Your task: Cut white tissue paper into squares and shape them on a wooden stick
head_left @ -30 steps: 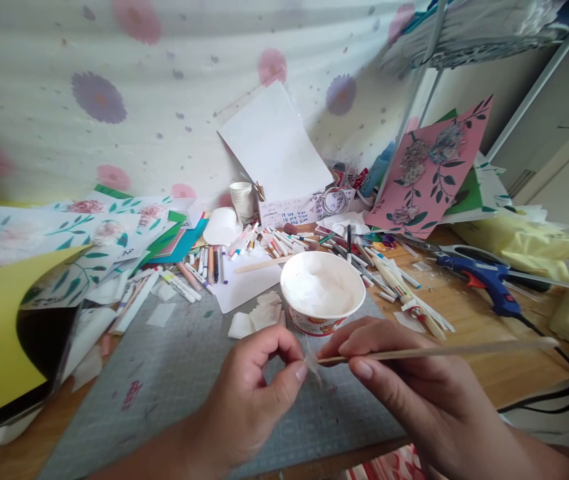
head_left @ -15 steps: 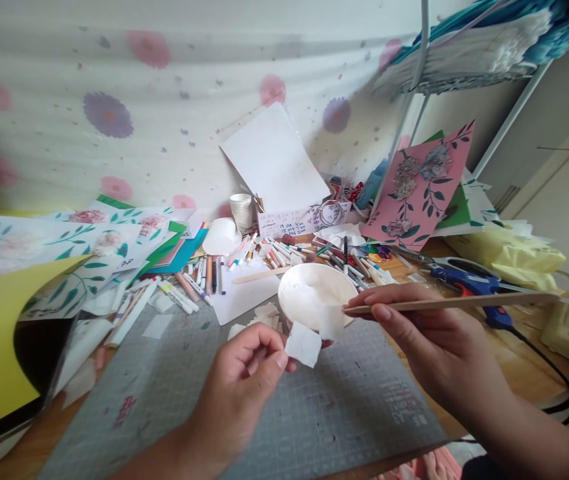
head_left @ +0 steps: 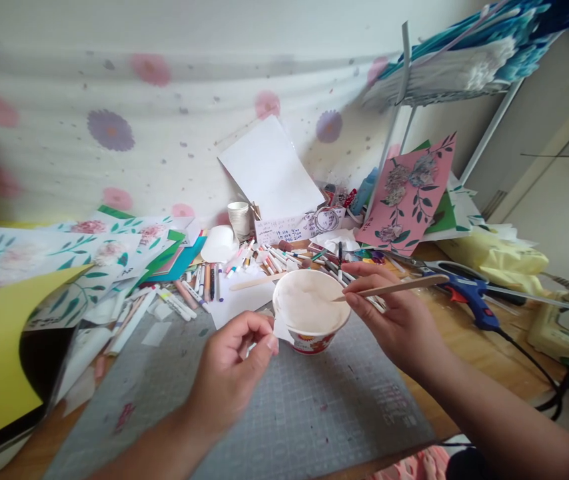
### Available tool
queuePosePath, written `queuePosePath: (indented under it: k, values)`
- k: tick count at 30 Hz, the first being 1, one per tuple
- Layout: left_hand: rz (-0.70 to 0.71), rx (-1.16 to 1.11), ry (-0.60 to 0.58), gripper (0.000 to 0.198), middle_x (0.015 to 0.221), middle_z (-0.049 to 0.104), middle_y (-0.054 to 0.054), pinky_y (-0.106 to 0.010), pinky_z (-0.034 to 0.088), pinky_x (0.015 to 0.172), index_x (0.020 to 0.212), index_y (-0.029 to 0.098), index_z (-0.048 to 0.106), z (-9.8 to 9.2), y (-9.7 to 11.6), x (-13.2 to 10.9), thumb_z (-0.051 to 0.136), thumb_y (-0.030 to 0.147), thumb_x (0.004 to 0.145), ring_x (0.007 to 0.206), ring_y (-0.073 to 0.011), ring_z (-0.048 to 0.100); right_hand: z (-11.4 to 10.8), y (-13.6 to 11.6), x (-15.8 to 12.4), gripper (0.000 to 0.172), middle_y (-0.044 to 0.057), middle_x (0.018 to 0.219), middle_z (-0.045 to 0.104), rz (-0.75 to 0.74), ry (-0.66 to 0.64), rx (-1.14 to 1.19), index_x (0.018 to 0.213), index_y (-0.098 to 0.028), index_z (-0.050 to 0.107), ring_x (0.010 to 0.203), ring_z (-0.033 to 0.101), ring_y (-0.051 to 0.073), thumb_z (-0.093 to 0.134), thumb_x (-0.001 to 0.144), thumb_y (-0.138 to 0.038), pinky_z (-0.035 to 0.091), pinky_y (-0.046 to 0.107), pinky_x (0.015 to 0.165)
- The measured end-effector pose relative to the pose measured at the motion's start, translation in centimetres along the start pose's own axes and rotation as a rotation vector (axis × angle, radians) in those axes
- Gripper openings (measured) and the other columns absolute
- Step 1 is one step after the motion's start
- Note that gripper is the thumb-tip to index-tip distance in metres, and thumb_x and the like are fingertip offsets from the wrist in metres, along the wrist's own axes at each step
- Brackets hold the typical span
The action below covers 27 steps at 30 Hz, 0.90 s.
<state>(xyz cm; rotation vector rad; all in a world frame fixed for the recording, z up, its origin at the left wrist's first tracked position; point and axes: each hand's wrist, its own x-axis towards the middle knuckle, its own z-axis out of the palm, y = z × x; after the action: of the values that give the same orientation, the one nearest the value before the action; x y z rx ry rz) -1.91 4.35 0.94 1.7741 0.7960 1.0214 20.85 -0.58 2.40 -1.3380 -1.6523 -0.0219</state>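
Observation:
My right hand [head_left: 394, 317] grips a flat wooden craft stick [head_left: 404, 287], its tip dipping into a paper bowl [head_left: 309, 341]. Pale, creamy stuff [head_left: 309, 300] fills much of that bowl. On the other side, my left hand [head_left: 239, 363] is closed, thumb against fingers, on a small white piece of paper [head_left: 282, 329] beside the bowl's wall. Part of the paper is hidden by the fingers. The bowl stands on a grey cutting mat [head_left: 314, 413].
Many markers [head_left: 177, 303] lie behind the mat. A blue glue gun [head_left: 474, 303] with a cord is at the right, near scissors [head_left: 414, 260]. A pink flower picture [head_left: 409, 193] leans at the back. Yellow card [head_left: 9, 353] stands at the left.
The stick's tip has moved from above the bowl's near rim into the bowl, and a small white piece at its tip no longer shows. The left hand's paper has turned beside the bowl.

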Motion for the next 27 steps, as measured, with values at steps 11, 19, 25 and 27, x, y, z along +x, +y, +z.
queuePosePath:
  k: [11, 19, 25, 27]
  values:
    - [0.182, 0.62, -0.137, 0.017, 0.094, 0.062, -0.006, -0.038, 0.042, 0.086, 0.09, 0.022, 0.072, 0.1, 1.5, 5.4, 0.057, 0.026, 0.082, 0.095, -0.0247, 0.057, -0.9, -0.7, -1.4, 0.01, 0.01, 0.101, 0.067, -0.007, 0.014, 0.066, 0.083, -0.021, 0.064, 0.106, 0.06, 0.026, 0.056, 0.088, -0.02, 0.05, 0.042, 0.088]
    - [0.164, 0.777, -0.182, 0.018, 0.089, 0.064, -0.003, -0.032, 0.045, 0.078, 0.085, 0.022, 0.065, -3.4, -1.6, 3.6, 0.048, 0.016, 0.083, 0.087, -0.0208, 0.059, -2.8, -1.3, -3.2, 0.008, 0.008, 0.106, 0.064, 0.044, -0.034, 0.116, 0.086, -0.023, 0.064, 0.106, 0.06, 0.025, 0.056, 0.088, -0.022, 0.049, 0.04, 0.091]
    - [0.145, 0.833, -0.365, 0.02, 0.092, 0.064, -0.003, -0.033, 0.043, 0.078, 0.086, 0.023, 0.065, -4.4, -3.3, 2.8, 0.056, 0.011, 0.074, 0.09, -0.0231, 0.058, -3.1, -1.6, -4.1, 0.011, 0.006, 0.102, 0.067, 0.069, -0.089, 0.066, 0.085, -0.025, 0.066, 0.102, 0.063, 0.025, 0.056, 0.088, -0.028, 0.054, 0.037, 0.086]
    - [0.152, 0.84, -0.404, 0.021, 0.096, 0.062, -0.004, -0.034, 0.042, 0.079, 0.09, 0.024, 0.065, -4.6, -3.5, 2.7, 0.062, 0.014, 0.072, 0.092, -0.0243, 0.056, -3.0, -1.7, -4.4, 0.01, 0.004, 0.103, 0.067, 0.076, -0.103, 0.064, 0.087, -0.027, 0.065, 0.102, 0.063, 0.024, 0.056, 0.088, -0.029, 0.053, 0.036, 0.088]
